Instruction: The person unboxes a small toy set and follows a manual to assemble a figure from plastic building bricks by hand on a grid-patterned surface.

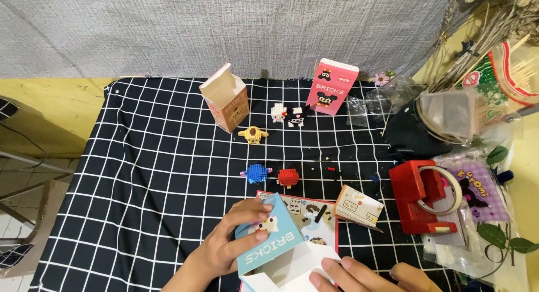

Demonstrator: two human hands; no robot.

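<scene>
My left hand (pixel 224 248) grips a light blue brick-toy box (pixel 268 246) at the near edge of the table, thumb on its printed face. My right hand (pixel 365 275) holds the box's open white flap (pixel 300 269) from the right. Under the box lies a printed instruction sheet (pixel 311 210). Beyond it stand small brick figures: a blue one (pixel 256 173), a red one (pixel 288 177), a yellow one (pixel 253 135) and two white ones (pixel 286 115).
A black cloth with a white grid (pixel 157 174) covers the table. An open tan box (pixel 225 97) and a pink box (pixel 333 85) stand at the back. A red tape dispenser (pixel 422 198), a small cream packet (pixel 358 207), plastic bags and dried flowers crowd the right.
</scene>
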